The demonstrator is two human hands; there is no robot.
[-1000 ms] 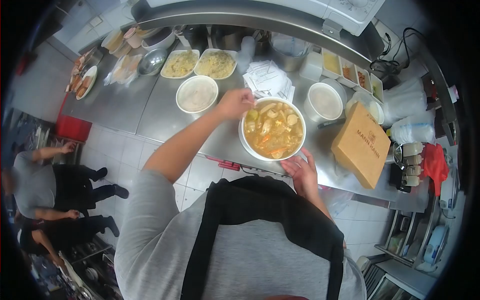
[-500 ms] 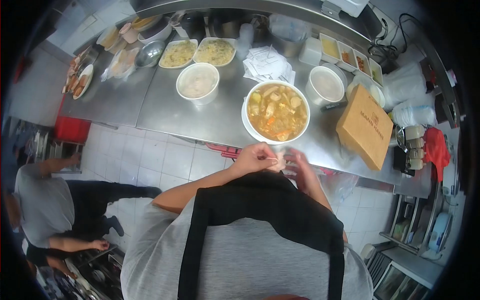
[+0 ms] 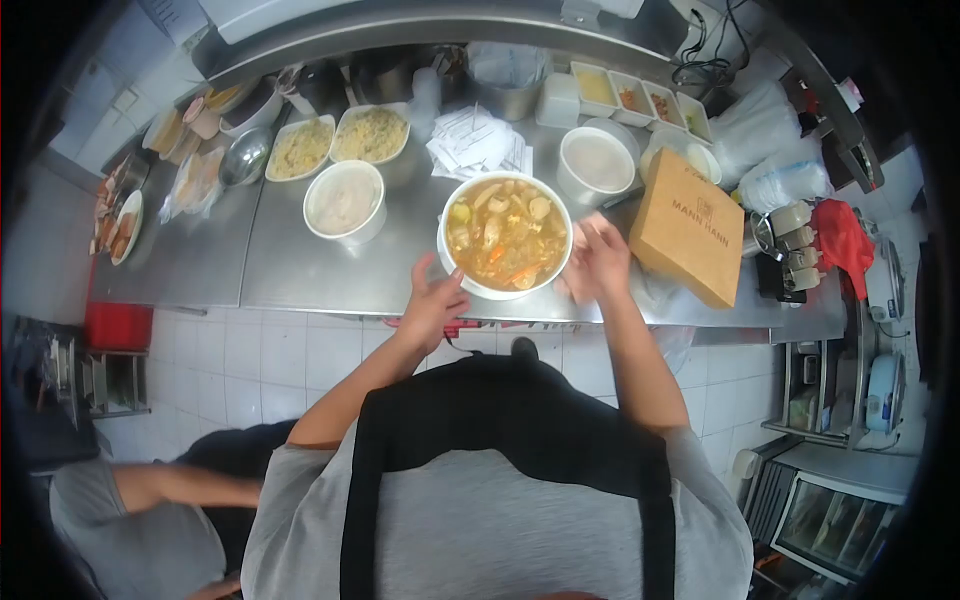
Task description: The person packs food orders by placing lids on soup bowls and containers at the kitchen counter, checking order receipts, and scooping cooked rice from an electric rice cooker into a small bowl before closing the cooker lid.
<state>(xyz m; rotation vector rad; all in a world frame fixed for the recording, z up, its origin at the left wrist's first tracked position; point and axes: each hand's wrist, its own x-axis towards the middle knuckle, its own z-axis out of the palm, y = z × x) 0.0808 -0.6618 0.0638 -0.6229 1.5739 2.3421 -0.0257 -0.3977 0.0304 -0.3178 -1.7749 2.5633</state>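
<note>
The white bowl (image 3: 500, 292) stands upright on the metal worktop (image 3: 275, 245), close to the near edge and filled nearly to the rim with brown soup (image 3: 512, 235) containing orange and pale pieces. The left hand (image 3: 437, 303) is open, fingers spread, with a fingertip against the bowl's near left side. The right hand (image 3: 600, 255) is at the bowl's right side with bent fingers; a pale pinkish item (image 3: 578, 280) shows beside it, blurred, and whether the hand grips it cannot be determined.

A white tub (image 3: 358, 235) stands left of the bowl, well apart from it. A second tub (image 3: 592, 198) stands beyond the right hand, near the bowl's far right side. Loose papers (image 3: 473, 142) lie just beyond the bowl. A brown box (image 3: 688, 228) marked "MANN HANN" lies right of the right hand.

Two trays (image 3: 300, 177) of yellowish food are side by side at the far left, next to a metal bowl (image 3: 235, 165). Another person (image 3: 135, 520) is at the lower left, apart from the worktop.
</note>
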